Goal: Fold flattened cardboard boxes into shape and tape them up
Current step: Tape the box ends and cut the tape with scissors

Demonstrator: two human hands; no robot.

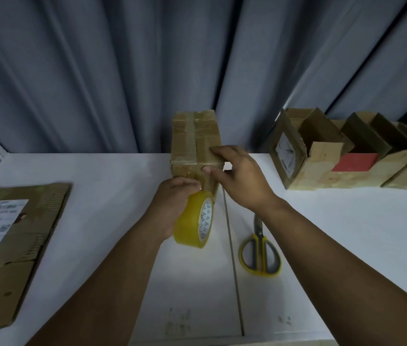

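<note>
While the scissors [260, 250] lie nearest on the table [102, 178], the left hand [172, 203] curls its fingers round the tape [192, 221], touching the box [192, 143]. The right hand [237, 176] grips the box's near top edge, mid-table. Open boxes [347, 151] stand far right.

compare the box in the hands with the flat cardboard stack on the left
The box is folded into shape; the cardboard stack lies flat. The box carries tape strips and is held by the right hand, the left hand's tape roll beside it; no hand touches the cardboard stack. The cardboard stack shows a white label; the box shows none. Both are brown cardboard.
</note>
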